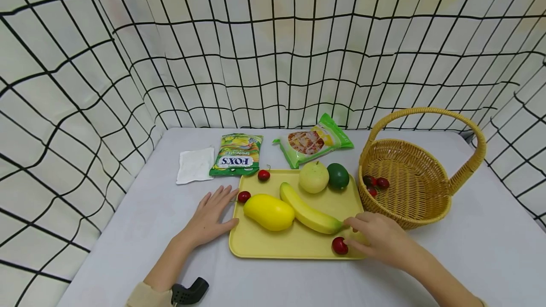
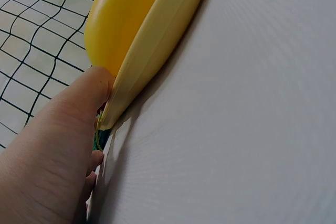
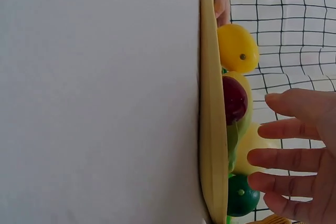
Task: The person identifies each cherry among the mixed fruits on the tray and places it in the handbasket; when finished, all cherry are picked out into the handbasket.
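A yellow tray (image 1: 294, 249) holds a yellow mango (image 1: 268, 212), a banana (image 1: 311, 214), a pale green round fruit (image 1: 313, 177), a dark green fruit (image 1: 338, 176) and several cherries. My left hand (image 1: 211, 214) lies with spread fingers at the tray's left edge, its thumb touching the rim in the left wrist view. Over the tray's right front corner is my right hand (image 1: 379, 238), fingers apart and holding nothing, close to a cherry (image 1: 340, 246) and the banana's tip. In the right wrist view that hand (image 3: 299, 156) hangs beside the cherry (image 3: 234, 99), a gap between them.
A wicker basket (image 1: 426, 193) with a tall handle stands right of the tray, several cherries (image 1: 382, 183) inside. Behind the tray lie a green snack bag (image 1: 313, 142), a FOX'S packet (image 1: 237, 154) and a white packet (image 1: 195, 166). A black device (image 1: 189, 292) is near my left forearm.
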A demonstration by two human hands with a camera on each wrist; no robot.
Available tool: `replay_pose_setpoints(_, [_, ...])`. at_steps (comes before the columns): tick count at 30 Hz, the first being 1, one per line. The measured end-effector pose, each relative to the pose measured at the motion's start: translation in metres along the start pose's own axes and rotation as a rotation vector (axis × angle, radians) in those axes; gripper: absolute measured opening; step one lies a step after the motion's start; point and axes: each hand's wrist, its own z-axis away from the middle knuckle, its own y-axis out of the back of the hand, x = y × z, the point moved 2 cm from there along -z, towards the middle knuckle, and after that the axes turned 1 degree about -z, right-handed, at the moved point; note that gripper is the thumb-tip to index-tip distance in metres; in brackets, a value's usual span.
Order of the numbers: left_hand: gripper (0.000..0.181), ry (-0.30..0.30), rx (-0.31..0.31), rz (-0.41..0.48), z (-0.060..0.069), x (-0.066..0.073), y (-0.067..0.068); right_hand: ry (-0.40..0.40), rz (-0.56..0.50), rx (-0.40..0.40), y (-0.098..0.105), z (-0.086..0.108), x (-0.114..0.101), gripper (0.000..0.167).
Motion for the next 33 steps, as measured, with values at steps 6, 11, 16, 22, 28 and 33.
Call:
replay_pose_setpoints(6, [0.072, 0.006, -0.006, 0.003, -0.001, 0.001, 0.000, -0.002, -0.018, -0.088, -0.008, -0.001, -0.001, 0.029])
replay_pose_setpoints(11, [0.073, 0.010, -0.007, 0.010, -0.001, 0.001, 0.001, 0.034, -0.001, -0.084, -0.013, -0.001, -0.002, 0.028])
replay_pose_setpoints(16, [0.073, 0.003, -0.004, 0.008, -0.001, 0.002, 0.001, 0.051, 0.017, -0.099, -0.017, 0.000, -0.005, 0.028])
replay_pose_setpoints(22, [0.072, 0.002, -0.005, 0.009, -0.001, 0.001, 0.001, 0.034, 0.002, -0.132, -0.022, 0.000, -0.005, 0.027])
replay_pose_setpoints(28, [0.072, -0.002, -0.004, 0.009, 0.000, 0.001, 0.001, 0.045, -0.032, -0.141, -0.025, 0.000, -0.006, 0.025])
replay_pose_setpoints(33, [0.072, -0.001, -0.008, 0.006, 0.000, 0.001, 0.001, 0.055, -0.042, -0.132, -0.026, 0.000, -0.008, 0.026])
